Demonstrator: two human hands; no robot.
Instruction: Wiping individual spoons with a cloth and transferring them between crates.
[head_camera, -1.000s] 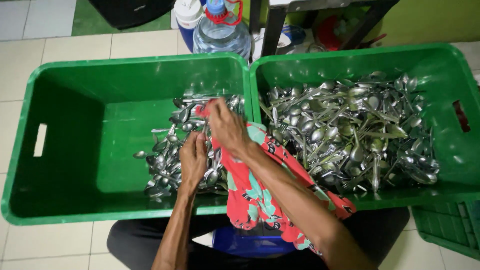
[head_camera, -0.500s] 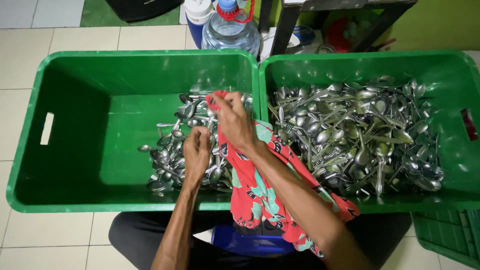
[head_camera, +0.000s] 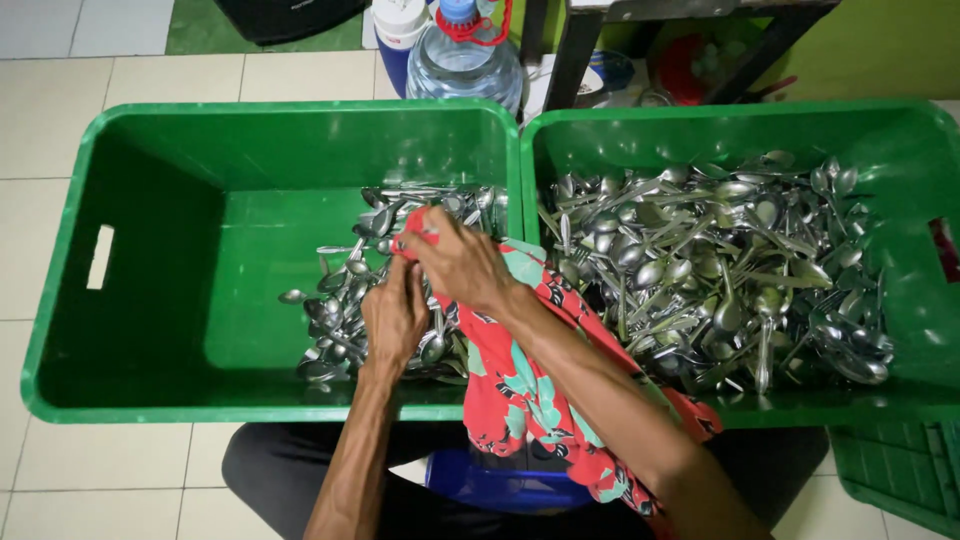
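Note:
Two green plastic crates stand side by side on the tiled floor. The left crate (head_camera: 150, 250) holds a small heap of metal spoons (head_camera: 345, 300) at its right side. The right crate (head_camera: 900, 150) is piled with spoons and forks (head_camera: 710, 265). A red flowered cloth (head_camera: 510, 385) drapes over the left crate's front rim. My right hand (head_camera: 460, 265) pinches the cloth's upper end above the small heap. My left hand (head_camera: 392, 315) is closed around something against the cloth; what it grips is hidden by the fingers.
Behind the crates stand a large clear water bottle (head_camera: 462, 60) and a white-capped blue container (head_camera: 398, 25). A dark table leg (head_camera: 560, 50) rises at the back. Another green crate (head_camera: 895, 470) shows at the lower right. A blue stool (head_camera: 505, 490) is under me.
My right hand has dropped lower with the cloth end and met my left hand, which has moved slightly right. The view shifted a little.

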